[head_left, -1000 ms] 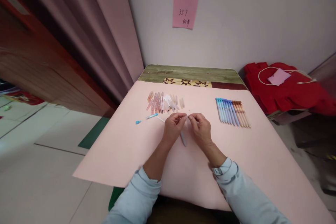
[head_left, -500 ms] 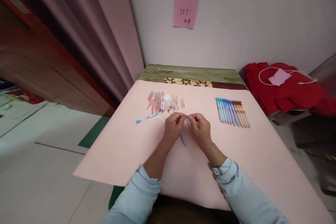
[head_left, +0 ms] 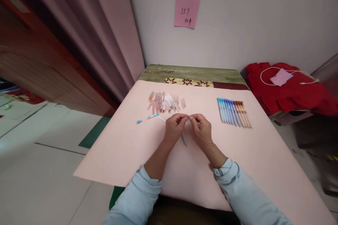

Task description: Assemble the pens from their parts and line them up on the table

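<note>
Because the fingertips meet directly over it, I can make out only a sliver of the small part between them; its type I cannot tell. The pale grey pen barrel has its far end hidden under the hands, and the white refill runs out of view behind the left hand. Within the heap of pen parts, overlap prevents me from separating individual pieces. Both sleeves are cut off at the lower frame edge.

Left hand: thumb and index finger drawn into a narrow pinch at the small part, remaining fingers curled. Right hand: matching narrow pinch on the opposite side of the same part. Both hands are located above the middle of the table, whose smooth pink sheet leaves a green wood-grain strip exposed along the far edge.

The heap lies toward the far left corner of the sheet and consists of slender translucent, pinkish and white pieces. Between it and the left edge I see a blue-ended tube and a short, bright blue cap, set apart from each other. Toward the far right corner, slim cylindrical pens form a neat side-by-side row, graded light blue, violet-blue and tan, tips facing the near edge.
</note>
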Motion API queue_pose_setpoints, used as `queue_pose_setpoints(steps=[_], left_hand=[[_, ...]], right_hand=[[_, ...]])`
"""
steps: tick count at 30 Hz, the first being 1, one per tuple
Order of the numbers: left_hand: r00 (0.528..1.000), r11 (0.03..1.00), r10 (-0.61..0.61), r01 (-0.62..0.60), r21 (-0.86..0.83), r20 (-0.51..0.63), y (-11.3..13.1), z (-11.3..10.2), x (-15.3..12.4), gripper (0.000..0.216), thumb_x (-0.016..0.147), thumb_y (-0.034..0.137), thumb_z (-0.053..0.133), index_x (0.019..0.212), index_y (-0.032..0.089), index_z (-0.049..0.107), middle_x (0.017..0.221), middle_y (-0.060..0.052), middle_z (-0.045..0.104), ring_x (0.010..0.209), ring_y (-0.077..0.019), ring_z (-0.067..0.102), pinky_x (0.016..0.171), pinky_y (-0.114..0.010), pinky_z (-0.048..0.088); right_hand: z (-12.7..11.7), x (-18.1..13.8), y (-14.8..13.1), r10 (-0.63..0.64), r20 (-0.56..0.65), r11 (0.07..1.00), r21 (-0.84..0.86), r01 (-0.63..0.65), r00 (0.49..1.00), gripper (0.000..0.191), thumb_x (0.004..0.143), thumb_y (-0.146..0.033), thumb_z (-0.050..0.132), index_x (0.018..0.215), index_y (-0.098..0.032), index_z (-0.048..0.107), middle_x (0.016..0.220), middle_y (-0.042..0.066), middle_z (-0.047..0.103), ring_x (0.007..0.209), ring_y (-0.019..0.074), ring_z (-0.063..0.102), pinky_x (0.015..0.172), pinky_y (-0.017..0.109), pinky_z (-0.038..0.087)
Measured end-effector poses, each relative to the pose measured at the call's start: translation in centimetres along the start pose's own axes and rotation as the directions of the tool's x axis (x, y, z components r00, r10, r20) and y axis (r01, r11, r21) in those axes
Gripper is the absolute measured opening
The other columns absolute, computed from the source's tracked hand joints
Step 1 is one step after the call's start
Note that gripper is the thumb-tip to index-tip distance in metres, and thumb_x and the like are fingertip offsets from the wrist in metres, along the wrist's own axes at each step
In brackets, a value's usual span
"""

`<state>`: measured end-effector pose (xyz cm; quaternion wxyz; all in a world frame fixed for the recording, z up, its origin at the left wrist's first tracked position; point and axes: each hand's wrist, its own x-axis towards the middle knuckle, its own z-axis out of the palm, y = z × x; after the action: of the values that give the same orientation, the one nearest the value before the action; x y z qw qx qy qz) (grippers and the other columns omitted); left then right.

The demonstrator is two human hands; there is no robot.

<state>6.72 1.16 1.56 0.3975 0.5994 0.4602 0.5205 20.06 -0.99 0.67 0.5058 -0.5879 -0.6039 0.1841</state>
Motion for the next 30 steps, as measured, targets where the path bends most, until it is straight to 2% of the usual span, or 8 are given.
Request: queue_pose_setpoints(steps=[7,16,22,30], left_hand=[[1.000,1.000,-0.025,0.025,-0.017,-0.010,0.35,0.02,-0.02,0.019,0.078,0.035,0.069,0.072,0.018,0.065,0.069,0.000,0.063,0.064,-0.0121,0.055,0.062,-0.025,0.045],[0.990,0.973,-0.118,0.130,-0.191,0.074,0.00,0.19,0.08,0.024,0.074,0.038,0.073,0.073,0.017,0.061,0.066,0.002,0.058,0.060,-0.0095,0.051,0.058,-0.022,0.044],[0.975,0.941,-0.179,0.208,-0.267,0.129,0.24,0.21,-0.09,0.026,0.077,0.032,0.070,0.098,0.018,0.068,0.073,0.000,0.064,0.061,-0.0100,0.056,0.058,-0.023,0.048],[0.979,0.953,-0.170,0.193,-0.233,0.113,0.03,0.13,-0.06,0.016,0.078,0.031,0.067,0.085,0.017,0.069,0.072,-0.002,0.067,0.060,-0.0103,0.056,0.057,-0.024,0.048]], right_hand=[[0.00,-0.06,-0.02,-0.030,-0.035,1.000,-0.002,0.030,0.999,0.022,0.093,-0.036,0.052,0.084,-0.021,0.065,0.083,0.003,0.066,0.079,0.0178,0.061,0.074,0.030,0.046],[-0.04,-0.07,-0.10,-0.027,-0.042,1.000,0.000,0.027,0.999,0.023,0.092,-0.038,0.051,0.084,-0.021,0.065,0.083,0.003,0.067,0.079,0.0181,0.061,0.074,0.031,0.047],[-0.14,-0.11,-0.33,-0.026,-0.037,1.000,0.001,0.026,0.999,0.023,0.093,-0.037,0.051,0.084,-0.021,0.065,0.084,0.003,0.067,0.079,0.0180,0.061,0.074,0.030,0.046],[-0.12,-0.11,-0.54,-0.001,-0.025,1.000,0.012,0.002,1.000,0.023,0.093,-0.037,0.051,0.083,-0.022,0.065,0.083,0.003,0.067,0.078,0.0175,0.061,0.074,0.029,0.046]])
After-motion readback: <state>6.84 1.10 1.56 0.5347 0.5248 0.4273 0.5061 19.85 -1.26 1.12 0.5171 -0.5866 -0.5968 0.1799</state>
